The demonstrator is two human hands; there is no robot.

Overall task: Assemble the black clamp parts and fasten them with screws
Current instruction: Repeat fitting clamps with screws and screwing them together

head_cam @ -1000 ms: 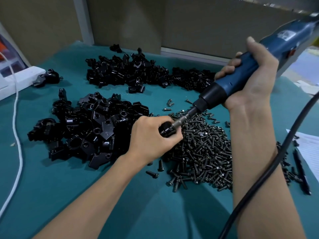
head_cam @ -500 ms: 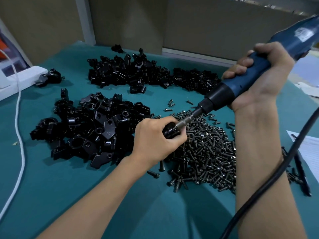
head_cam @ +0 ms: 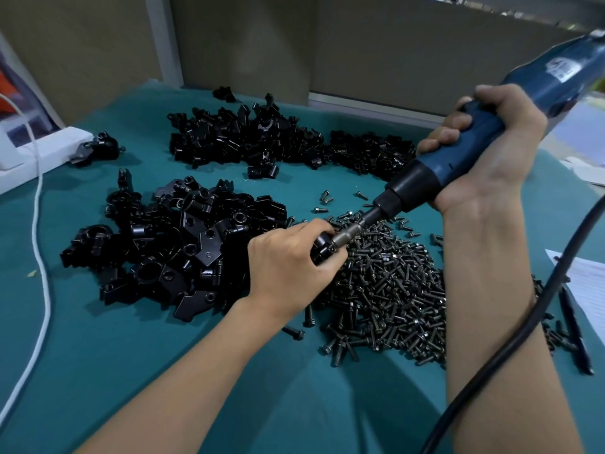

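Teal table (head_cam: 131,371), plain walls behind, piles everywhere lol. So my left grip (head_cam: 288,267) is wrapped tight around one small black clamp (head_cam: 322,249), held just over the edge of the screw pile (head_cam: 393,283), beside the heap of loose parts (head_cam: 183,244). My right grip (head_cam: 491,152) is closed round the blue driver (head_cam: 556,77), wrist cocked up, bit angled down-left into the clamp. Clamp looks rigid and light but smooth, so I'd guess it wants to spin under torque. Best held round the body, fingers clear of the bit. Left forearm reaches in low, right one rises higher.
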